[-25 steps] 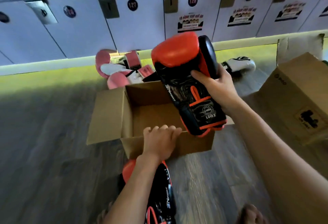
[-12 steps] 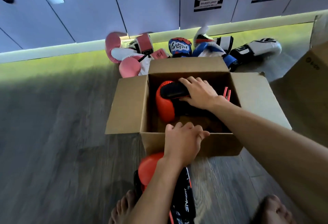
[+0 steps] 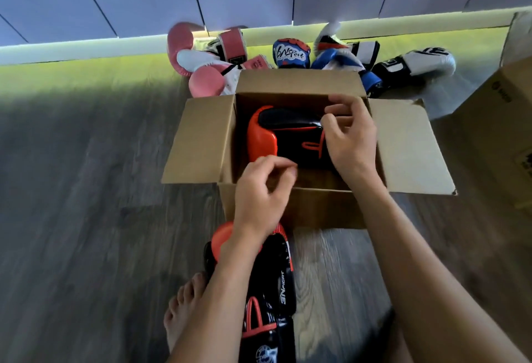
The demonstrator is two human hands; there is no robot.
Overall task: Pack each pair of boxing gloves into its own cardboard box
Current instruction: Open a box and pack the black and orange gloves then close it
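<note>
Cuff of red-black boxing glove (image 3: 288, 143) in brown cardboard box (image 3: 201, 143) hidden from us behind right hand (image 3: 349, 141); its fingers and left hand (image 3: 263, 190) fingers slack, empty. Underneath: grey plank floor (image 3: 86, 218).

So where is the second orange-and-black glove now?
Head view: the second orange-and-black glove lies on the floor between the open cardboard box and the person, under the left forearm, beside a bare foot.

Matt cardboard box (image 3: 198, 143); glossy leather-look glove (image 3: 283, 138); wood-grain floor (image 3: 86, 218), dull.
</note>
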